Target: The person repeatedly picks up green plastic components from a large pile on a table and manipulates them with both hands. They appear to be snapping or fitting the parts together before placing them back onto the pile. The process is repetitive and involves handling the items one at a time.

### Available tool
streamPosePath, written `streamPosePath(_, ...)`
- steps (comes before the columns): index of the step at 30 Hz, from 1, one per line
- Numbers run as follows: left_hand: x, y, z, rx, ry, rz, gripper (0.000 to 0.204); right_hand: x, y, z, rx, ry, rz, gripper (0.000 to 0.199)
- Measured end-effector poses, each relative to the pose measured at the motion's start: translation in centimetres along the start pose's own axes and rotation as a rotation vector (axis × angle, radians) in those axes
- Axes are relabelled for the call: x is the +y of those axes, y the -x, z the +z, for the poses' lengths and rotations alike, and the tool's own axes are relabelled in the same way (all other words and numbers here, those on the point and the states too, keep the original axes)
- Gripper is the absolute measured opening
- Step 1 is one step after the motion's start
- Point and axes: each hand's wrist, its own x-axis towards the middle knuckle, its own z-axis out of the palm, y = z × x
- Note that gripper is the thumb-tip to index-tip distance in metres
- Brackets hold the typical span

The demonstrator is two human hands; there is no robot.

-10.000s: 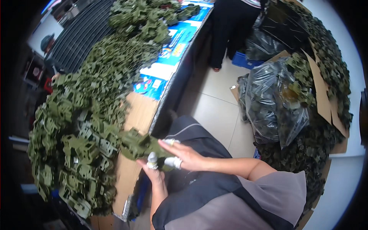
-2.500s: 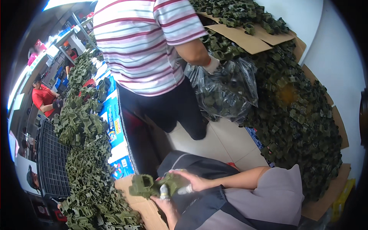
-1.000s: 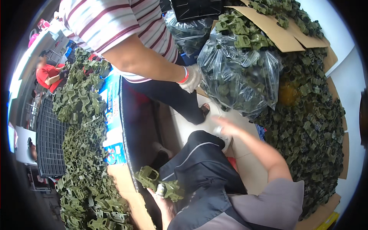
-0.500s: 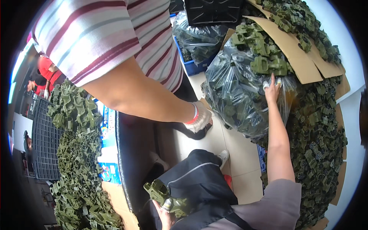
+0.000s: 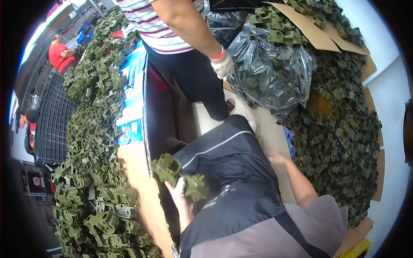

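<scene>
My left hand, with white coverings on its fingertips, is closed around olive-green plastic toy vehicle shells above my lap, beside the table edge. Their openings and frame-like sides show, but my palm hides part of them. My right hand hangs low at the right of my dark apron, apart from the parts pile. It is small and blurred, and its fingers do not show clearly. Many similar green shells are heaped on the cardboard-covered table at my left.
A co-worker in a striped shirt stands ahead, a gloved hand beside a clear plastic bag of green parts. Another pile fills the right side, with cardboard flaps above. A black grid tray and a person in red are far left.
My right hand has drawn back from the green parts on the bag to beside my lap. The co-worker's arm now sits farther off, and the view has shifted. My left hand keeps its hold.
</scene>
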Motion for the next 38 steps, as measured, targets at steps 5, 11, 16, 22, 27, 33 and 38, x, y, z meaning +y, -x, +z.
streamPosePath(5, -1.3, 1.0, -0.3, -0.179, 0.078, 0.015, 0.063, 10.5, 7.9, 8.8, -0.014, -0.667, 0.21, 0.035)
streamPosePath(11, -2.0, 2.9, -1.6, -0.181, 0.133, -0.003, 0.064, 1.7, 7.1, 3.8, 0.149, 0.201, 0.124, 0.035)
streamPosePath(16, -1.9, 2.7, -2.1, -0.231, 0.068, 0.049, 0.065, -4.0, 6.7, 2.7, 0.397, 0.002, -0.034, 0.038)
streamPosePath(22, -2.1, 2.7, -4.0, -0.261, 0.097, 0.069, 0.057, -11.8, 10.7, 2.6, 0.546, 0.032, -0.228, 0.041)
streamPosePath(27, -1.2, 4.2, -4.9, -0.218, 0.121, 0.159, 0.046, -31.8, 16.7, 0.7, 0.17, -0.241, -0.873, 0.03)
streamPosePath(33, -0.1, 6.5, -7.1, -0.018, 0.142, 0.229, 0.055, -46.7, 24.8, 6.6, -1.931, -0.93, -0.966, 0.069)
streamPosePath(38, 0.1, 8.7, -5.6, 0.125, 0.131, 0.312, 0.053, -47.0, 27.6, 4.4, -2.16, -1.086, -0.616, 0.078)
